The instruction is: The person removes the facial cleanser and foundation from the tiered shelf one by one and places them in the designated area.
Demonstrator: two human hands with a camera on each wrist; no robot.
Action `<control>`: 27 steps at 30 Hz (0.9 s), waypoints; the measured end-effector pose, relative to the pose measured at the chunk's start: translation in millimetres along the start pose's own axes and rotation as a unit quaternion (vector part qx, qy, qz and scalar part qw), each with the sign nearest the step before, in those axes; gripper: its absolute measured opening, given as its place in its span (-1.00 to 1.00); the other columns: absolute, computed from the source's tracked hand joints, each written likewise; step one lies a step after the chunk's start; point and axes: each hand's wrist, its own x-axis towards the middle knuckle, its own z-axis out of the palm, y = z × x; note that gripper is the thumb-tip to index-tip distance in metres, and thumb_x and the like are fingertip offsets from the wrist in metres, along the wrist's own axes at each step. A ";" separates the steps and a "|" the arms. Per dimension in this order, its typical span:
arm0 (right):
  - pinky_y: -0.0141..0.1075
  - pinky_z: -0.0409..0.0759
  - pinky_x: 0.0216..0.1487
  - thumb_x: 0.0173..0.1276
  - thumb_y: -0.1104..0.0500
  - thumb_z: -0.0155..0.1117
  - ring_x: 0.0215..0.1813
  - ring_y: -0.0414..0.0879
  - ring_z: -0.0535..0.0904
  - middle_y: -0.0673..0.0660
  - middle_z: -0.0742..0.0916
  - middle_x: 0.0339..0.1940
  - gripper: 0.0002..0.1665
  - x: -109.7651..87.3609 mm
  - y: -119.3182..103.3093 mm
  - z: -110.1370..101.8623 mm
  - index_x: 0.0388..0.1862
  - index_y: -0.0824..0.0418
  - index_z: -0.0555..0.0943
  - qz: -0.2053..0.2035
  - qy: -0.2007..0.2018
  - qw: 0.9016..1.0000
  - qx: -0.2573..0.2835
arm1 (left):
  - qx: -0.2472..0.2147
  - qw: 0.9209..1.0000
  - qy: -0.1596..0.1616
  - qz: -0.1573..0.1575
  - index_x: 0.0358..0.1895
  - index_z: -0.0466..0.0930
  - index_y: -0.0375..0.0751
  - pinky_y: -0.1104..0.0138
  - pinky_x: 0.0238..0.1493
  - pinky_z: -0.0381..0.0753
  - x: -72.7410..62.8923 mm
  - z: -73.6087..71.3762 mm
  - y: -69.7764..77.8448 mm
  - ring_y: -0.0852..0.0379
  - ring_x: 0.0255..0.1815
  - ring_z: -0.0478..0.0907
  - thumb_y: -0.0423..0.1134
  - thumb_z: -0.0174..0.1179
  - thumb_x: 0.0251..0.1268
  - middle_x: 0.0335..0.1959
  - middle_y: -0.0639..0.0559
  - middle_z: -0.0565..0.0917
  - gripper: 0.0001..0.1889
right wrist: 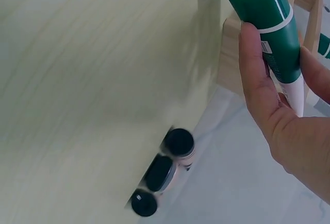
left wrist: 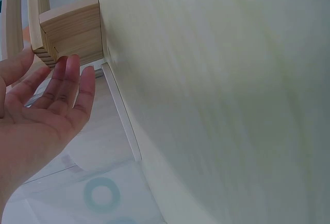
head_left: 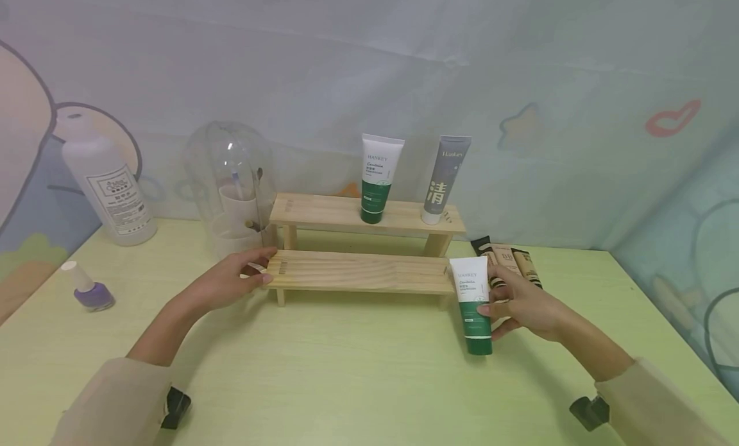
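A two-step wooden stand [head_left: 358, 271] stands mid-table. At the left end of its lower step, my left hand [head_left: 233, 280] holds the board's edge between thumb and forefinger; the other fingers hang below it in the left wrist view. My right hand [head_left: 528, 305] grips a white and green squeeze tube [head_left: 475, 314], green cap down, in front of the lower step's right end. Whether its cap touches anything is unclear. On the upper step stand a matching white and green tube [head_left: 376, 199] and a grey tube [head_left: 441, 183] with a white cap.
Several beige tubes with black caps [right wrist: 160, 172] lie right of the stand. To the left are a clear dome [head_left: 231, 151] over white cups, a large white bottle [head_left: 112, 183] and a purple nail polish bottle [head_left: 95, 295]. A printed cloth [head_left: 323, 80] hangs behind.
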 end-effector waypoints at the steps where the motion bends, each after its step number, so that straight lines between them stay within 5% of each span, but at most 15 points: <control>1: 0.04 0.58 -0.30 0.23 0.34 0.22 -0.26 0.08 0.58 0.32 0.52 -0.23 -0.30 -2.0 1.7 -1.8 0.21 0.36 0.05 0.004 0.003 1.000 0.003 | 0.000 1.000 0.000 -0.001 0.28 0.13 -0.57 0.11 -0.08 0.48 0.0 0.0 0.0 -0.27 0.03 0.40 -0.40 0.01 0.32 0.06 -0.43 0.36 -0.48; 11: 0.00 0.58 -0.33 0.26 0.29 0.20 -0.32 0.09 0.58 0.28 0.55 -0.27 -0.21 -20.8 16.6 -23.4 0.24 0.41 -0.08 0.026 0.009 1.000 0.007 | -0.001 1.000 -0.002 -0.005 0.29 0.12 -0.55 0.09 -0.06 0.47 -0.6 -0.3 1.4 -0.27 0.05 0.38 -0.40 0.00 0.32 0.09 -0.44 0.34 -0.48; 27: -0.10 0.60 -0.39 0.30 0.23 0.18 -0.37 0.03 0.57 0.23 0.56 -0.31 -0.29 -34.8 38.4 -32.7 0.21 0.40 -0.02 0.060 -0.018 0.998 0.021 | -0.003 1.000 0.000 -0.006 0.28 0.13 -0.56 0.15 -0.10 0.49 -0.3 -0.1 1.6 -0.25 0.03 0.40 -0.40 0.00 0.33 0.07 -0.43 0.36 -0.49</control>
